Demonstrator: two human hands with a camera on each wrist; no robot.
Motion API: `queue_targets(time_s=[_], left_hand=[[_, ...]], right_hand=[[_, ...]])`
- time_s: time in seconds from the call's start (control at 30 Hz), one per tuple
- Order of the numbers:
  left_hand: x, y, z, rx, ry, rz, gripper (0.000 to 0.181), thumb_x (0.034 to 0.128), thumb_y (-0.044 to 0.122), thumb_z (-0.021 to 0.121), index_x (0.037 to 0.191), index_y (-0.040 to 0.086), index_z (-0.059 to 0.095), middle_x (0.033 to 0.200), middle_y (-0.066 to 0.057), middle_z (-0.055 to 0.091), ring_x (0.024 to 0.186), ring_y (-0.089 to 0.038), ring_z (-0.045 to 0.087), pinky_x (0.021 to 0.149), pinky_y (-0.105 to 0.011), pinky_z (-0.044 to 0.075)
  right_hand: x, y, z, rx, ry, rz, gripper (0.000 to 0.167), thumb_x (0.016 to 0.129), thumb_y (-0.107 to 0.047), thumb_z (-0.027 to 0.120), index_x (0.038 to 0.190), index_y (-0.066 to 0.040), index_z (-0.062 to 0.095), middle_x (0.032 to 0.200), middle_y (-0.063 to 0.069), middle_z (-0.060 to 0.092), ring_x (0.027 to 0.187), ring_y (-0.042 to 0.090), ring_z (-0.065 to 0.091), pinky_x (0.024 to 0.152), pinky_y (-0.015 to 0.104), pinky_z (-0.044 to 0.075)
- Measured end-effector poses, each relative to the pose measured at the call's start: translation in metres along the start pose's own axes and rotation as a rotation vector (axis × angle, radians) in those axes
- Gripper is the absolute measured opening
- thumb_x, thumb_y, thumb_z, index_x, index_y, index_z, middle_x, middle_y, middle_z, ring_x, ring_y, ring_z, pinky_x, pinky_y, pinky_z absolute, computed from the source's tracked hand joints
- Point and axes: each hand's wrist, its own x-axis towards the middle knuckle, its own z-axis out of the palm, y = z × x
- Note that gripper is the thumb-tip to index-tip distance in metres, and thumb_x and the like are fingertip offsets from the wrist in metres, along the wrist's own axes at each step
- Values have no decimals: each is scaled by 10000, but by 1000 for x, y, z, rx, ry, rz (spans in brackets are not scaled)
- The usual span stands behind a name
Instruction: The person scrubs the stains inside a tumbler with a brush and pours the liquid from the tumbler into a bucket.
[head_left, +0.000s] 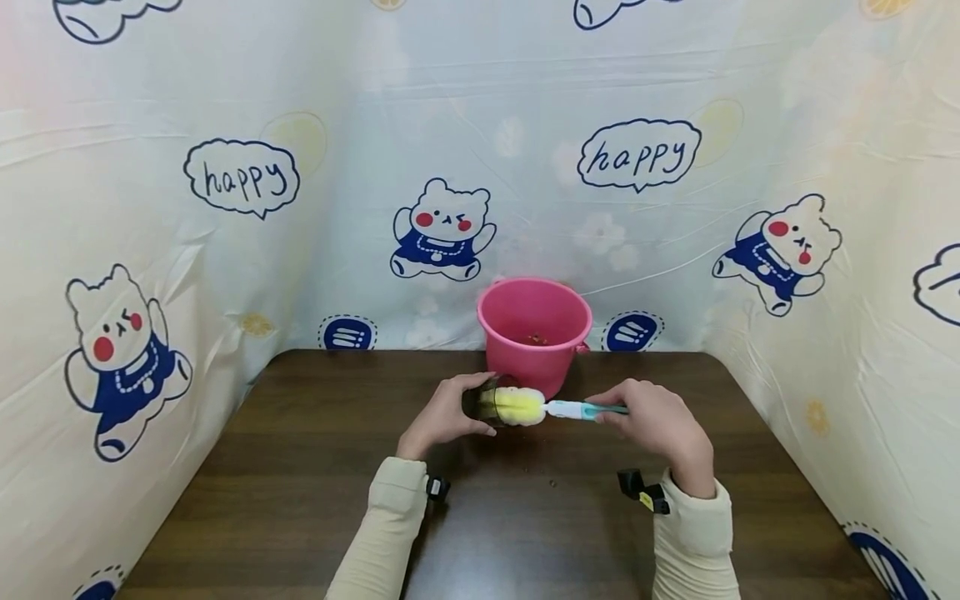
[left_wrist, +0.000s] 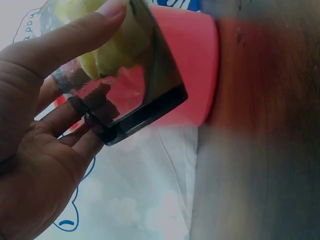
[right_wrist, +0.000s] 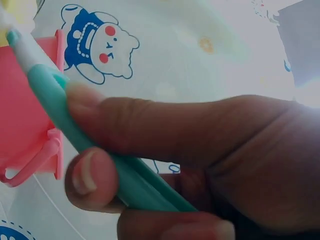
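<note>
My left hand [head_left: 446, 412] grips a dark see-through glass [left_wrist: 165, 75], tipped on its side with its mouth toward the right. Partly inside that glass is the yellow-and-white sponge head of a bottle brush [head_left: 521, 406]. Its teal-and-white handle [right_wrist: 55, 100] runs to the right, where my right hand [head_left: 660, 421] pinches it between thumb and fingers. In the left wrist view the yellow sponge [left_wrist: 112, 52] shows through the glass wall, short of the thick base. Both hands hold their things above the table, just in front of a pink bucket [head_left: 528, 367].
The pink bucket stands at the table's back edge, with small brownish bits [head_left: 536, 339] inside. A few small drops or specks [head_left: 552, 483] lie on the dark wooden table [head_left: 300, 500]. A printed cloth [head_left: 525, 100] hangs around the back and sides.
</note>
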Motion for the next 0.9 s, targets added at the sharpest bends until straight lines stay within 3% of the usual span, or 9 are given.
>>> queue_targets(time_s=[0.43, 0.7, 0.9], left_hand=[[-2, 0, -2, -13, 27, -36, 882, 710, 211, 953, 1480, 93, 539, 1483, -54, 565, 1378, -277, 506, 1132, -500, 428], [-2, 1, -5, -25, 53, -45, 893, 695, 177, 961, 1474, 61, 540, 1473, -72, 574, 1362, -290, 520, 1132, -511, 426], [-4, 3, -7, -24, 67, -55, 880, 701, 194, 958, 1474, 101, 548, 1467, -65, 580, 1351, -294, 527, 1123, -528, 431]], right_hand=[[-6, 7, -12, 61, 7, -10, 317, 948, -230, 727, 1252, -142, 749, 694, 2, 542, 632, 161, 473, 555, 309, 390], [-5, 14, -13, 77, 11, -13, 331, 954, -230, 720, 1272, -143, 737, 693, 18, 520, 602, 157, 451, 539, 295, 368], [-3, 15, -12, 59, 39, -5, 312, 936, -207, 744, 1243, -160, 756, 738, 6, 586, 623, 157, 481, 545, 295, 391]])
